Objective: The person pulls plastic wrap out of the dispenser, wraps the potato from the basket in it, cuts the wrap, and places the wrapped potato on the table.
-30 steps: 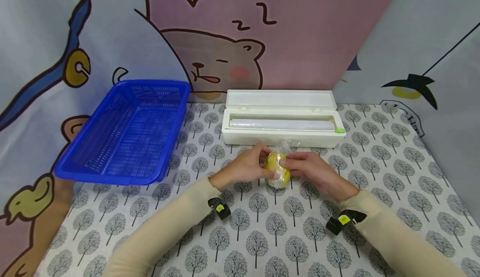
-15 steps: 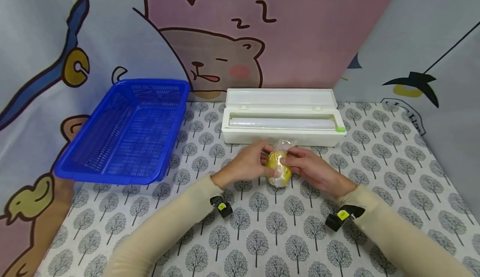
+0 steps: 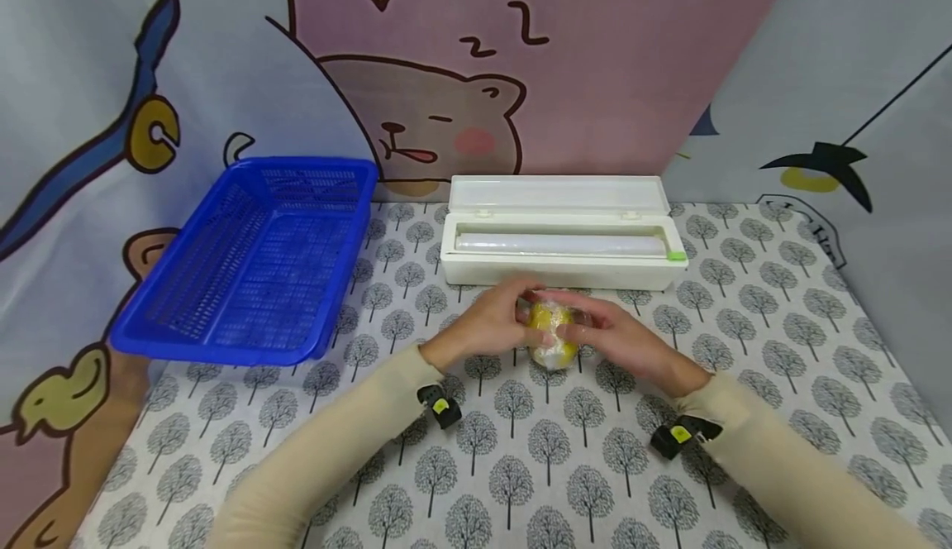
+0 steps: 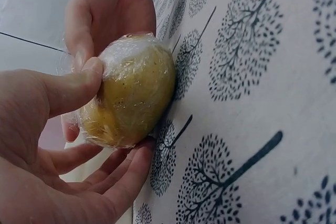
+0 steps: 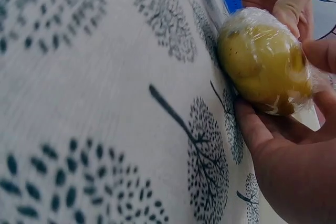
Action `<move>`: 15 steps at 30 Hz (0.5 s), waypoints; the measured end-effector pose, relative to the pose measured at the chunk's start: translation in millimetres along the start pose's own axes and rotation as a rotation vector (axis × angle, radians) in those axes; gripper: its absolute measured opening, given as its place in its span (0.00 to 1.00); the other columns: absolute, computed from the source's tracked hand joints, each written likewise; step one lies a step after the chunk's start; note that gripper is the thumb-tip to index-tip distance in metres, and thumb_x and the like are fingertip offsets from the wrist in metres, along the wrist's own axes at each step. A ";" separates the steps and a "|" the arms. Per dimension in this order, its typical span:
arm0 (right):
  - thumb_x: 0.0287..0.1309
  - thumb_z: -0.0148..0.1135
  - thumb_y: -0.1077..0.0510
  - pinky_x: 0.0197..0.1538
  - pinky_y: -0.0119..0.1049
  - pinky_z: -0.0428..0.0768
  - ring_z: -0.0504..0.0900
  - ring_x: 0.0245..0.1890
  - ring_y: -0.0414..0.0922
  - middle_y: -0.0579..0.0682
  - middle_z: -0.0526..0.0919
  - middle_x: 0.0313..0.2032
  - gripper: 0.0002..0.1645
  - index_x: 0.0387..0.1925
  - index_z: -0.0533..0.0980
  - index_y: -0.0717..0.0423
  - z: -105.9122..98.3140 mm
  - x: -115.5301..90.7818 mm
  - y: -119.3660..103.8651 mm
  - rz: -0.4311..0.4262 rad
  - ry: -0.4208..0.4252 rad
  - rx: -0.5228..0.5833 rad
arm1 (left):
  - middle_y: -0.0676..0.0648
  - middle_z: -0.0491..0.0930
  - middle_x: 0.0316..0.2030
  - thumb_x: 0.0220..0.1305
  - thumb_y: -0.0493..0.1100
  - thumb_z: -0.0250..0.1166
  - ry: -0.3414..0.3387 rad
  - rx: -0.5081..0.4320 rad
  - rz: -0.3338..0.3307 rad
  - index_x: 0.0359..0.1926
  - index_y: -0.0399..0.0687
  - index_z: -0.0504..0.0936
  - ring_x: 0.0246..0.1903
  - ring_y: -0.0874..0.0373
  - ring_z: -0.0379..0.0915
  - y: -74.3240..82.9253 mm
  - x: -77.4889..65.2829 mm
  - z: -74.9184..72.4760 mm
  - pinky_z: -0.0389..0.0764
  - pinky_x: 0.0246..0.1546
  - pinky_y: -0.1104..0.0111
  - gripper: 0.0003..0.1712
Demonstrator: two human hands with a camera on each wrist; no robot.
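A yellow speckled fruit [image 3: 554, 354], oval and wrapped in clear cling film, is held between both hands close over the tablecloth. My left hand [image 3: 487, 323] grips it from the left; in the left wrist view the thumb presses on the wrapped fruit [image 4: 139, 87] and the fingers curl beneath. From the other side my right hand [image 3: 623, 336] holds it, thumb on the near face. Bunched film [image 5: 318, 80] sticks out at one end of the fruit in the right wrist view, between the right thumb and fingers.
Behind the hands stands a white cling film box [image 3: 561, 272] with its lid up and a roll [image 3: 558, 243] inside. A blue plastic basket [image 3: 320, 317] sits at the left. A tree-patterned cloth [image 3: 513, 450] covers the table, and a cartoon curtain [image 3: 617, 78] hangs behind.
The loose film that stuck up at the fruit's far end is now folded down behind the right fingers. The right hand has closed further over the fruit; the left hand stays nearly in place.
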State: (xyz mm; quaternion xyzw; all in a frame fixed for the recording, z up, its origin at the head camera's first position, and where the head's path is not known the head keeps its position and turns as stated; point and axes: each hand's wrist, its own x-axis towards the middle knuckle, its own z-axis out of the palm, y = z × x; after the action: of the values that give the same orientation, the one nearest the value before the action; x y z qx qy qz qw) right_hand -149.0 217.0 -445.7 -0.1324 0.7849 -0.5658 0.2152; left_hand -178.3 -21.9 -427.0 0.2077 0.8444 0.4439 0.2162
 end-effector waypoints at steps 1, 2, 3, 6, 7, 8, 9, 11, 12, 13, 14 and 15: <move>0.77 0.66 0.53 0.78 0.76 0.53 0.61 0.81 0.62 0.50 0.65 0.83 0.35 0.81 0.72 0.36 -0.4 -0.3 0.7 -0.020 -0.006 -0.022 | 0.44 0.80 0.64 0.64 0.40 0.82 -0.004 0.014 0.012 0.77 0.46 0.73 0.54 0.54 0.81 -0.3 0.3 -0.5 0.85 0.55 0.65 0.44; 0.76 0.67 0.54 0.77 0.75 0.56 0.63 0.80 0.63 0.50 0.65 0.83 0.37 0.82 0.71 0.36 -0.9 -0.6 1.4 -0.043 -0.017 -0.041 | 0.44 0.80 0.64 0.65 0.41 0.82 -0.009 0.032 0.021 0.76 0.46 0.75 0.54 0.55 0.81 -0.4 0.4 -0.9 0.85 0.54 0.65 0.42; 0.75 0.68 0.54 0.76 0.75 0.59 0.64 0.79 0.63 0.51 0.64 0.83 0.39 0.82 0.70 0.37 -1.7 -0.8 2.4 -0.069 -0.030 -0.055 | 0.44 0.80 0.64 0.65 0.41 0.82 -0.012 0.043 0.026 0.75 0.47 0.76 0.54 0.55 0.80 -0.4 0.5 -1.2 0.85 0.55 0.65 0.40; 0.76 0.67 0.55 0.75 0.74 0.64 0.67 0.78 0.65 0.52 0.62 0.84 0.41 0.84 0.67 0.38 -4.1 -1.3 4.4 -0.115 -0.075 -0.059 | 0.44 0.81 0.64 0.66 0.43 0.81 -0.016 0.059 0.021 0.75 0.47 0.76 0.54 0.55 0.80 0.0 -0.1 -1.8 0.85 0.56 0.64 0.39; 0.77 0.65 0.55 0.75 0.75 0.62 0.65 0.79 0.65 0.52 0.61 0.85 0.40 0.85 0.66 0.38 -4.9 -1.5 4.7 -0.123 -0.095 -0.049 | 0.44 0.80 0.65 0.67 0.43 0.81 -0.017 0.060 0.018 0.75 0.47 0.76 0.55 0.54 0.81 0.2 -0.4 -2.0 0.85 0.56 0.63 0.39; 0.80 0.62 0.55 0.75 0.76 0.60 0.63 0.80 0.65 0.52 0.59 0.86 0.39 0.86 0.64 0.40 -5.8 -1.6 5.3 -0.133 -0.117 -0.035 | 0.44 0.80 0.65 0.67 0.43 0.81 -0.017 0.063 0.016 0.76 0.48 0.76 0.55 0.54 0.81 0.0 -0.5 -2.0 0.85 0.57 0.62 0.40; 0.83 0.57 0.54 0.76 0.76 0.58 0.60 0.81 0.65 0.52 0.57 0.86 0.36 0.86 0.63 0.41 -6.5 -1.3 5.5 -0.138 -0.139 -0.018 | 0.44 0.80 0.66 0.67 0.44 0.81 -0.016 0.065 0.014 0.77 0.48 0.75 0.56 0.53 0.81 0.1 -0.9 -2.1 0.85 0.58 0.60 0.40; 0.89 0.47 0.49 0.78 0.74 0.54 0.55 0.84 0.62 0.49 0.55 0.87 0.32 0.87 0.62 0.39 -7.8 -0.6 5.3 -0.116 -0.166 0.022 | 0.45 0.80 0.67 0.67 0.44 0.80 -0.017 0.069 0.017 0.78 0.50 0.74 0.59 0.51 0.81 0.0 -1.3 -2.2 0.85 0.60 0.56 0.41; 0.91 0.41 0.46 0.79 0.73 0.53 0.53 0.85 0.60 0.48 0.54 0.87 0.31 0.87 0.62 0.39 -8.5 0.2 5.1 -0.109 -0.177 0.034 | 0.45 0.80 0.68 0.68 0.44 0.80 -0.020 0.071 0.021 0.79 0.51 0.74 0.60 0.51 0.81 -0.3 -1.3 -2.1 0.84 0.61 0.54 0.42; 0.91 0.36 0.43 0.80 0.71 0.53 0.52 0.85 0.59 0.48 0.54 0.87 0.31 0.86 0.63 0.39 -9.1 1.2 5.0 -0.101 -0.186 0.046 | 0.46 0.79 0.69 0.68 0.44 0.80 -0.024 0.072 0.027 0.79 0.53 0.73 0.61 0.50 0.80 -0.7 -1.2 -1.9 0.84 0.62 0.53 0.42; 0.92 0.31 0.41 0.80 0.68 0.54 0.51 0.86 0.58 0.48 0.54 0.87 0.33 0.86 0.63 0.39 -9.6 2.2 5.0 -0.098 -0.193 0.052 | 0.46 0.79 0.70 0.68 0.45 0.80 -0.028 0.076 0.034 0.80 0.54 0.73 0.62 0.49 0.80 -0.8 -1.3 -2.0 0.83 0.63 0.51 0.43; 0.91 0.29 0.40 0.80 0.64 0.57 0.50 0.86 0.56 0.47 0.54 0.87 0.34 0.86 0.64 0.39 -10.3 2.9 4.9 -0.093 -0.198 0.061 | 0.46 0.79 0.71 0.69 0.45 0.79 -0.031 0.081 0.039 0.81 0.55 0.72 0.64 0.49 0.79 -0.9 -1.4 -1.9 0.82 0.64 0.50 0.43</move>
State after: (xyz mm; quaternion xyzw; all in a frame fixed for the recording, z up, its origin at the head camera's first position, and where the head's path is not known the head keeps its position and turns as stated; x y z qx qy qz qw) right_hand -156.3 225.8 -448.2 -0.2171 0.7354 -0.5827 0.2691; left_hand -178.4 -24.3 -426.5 0.2396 0.8540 0.4104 0.2118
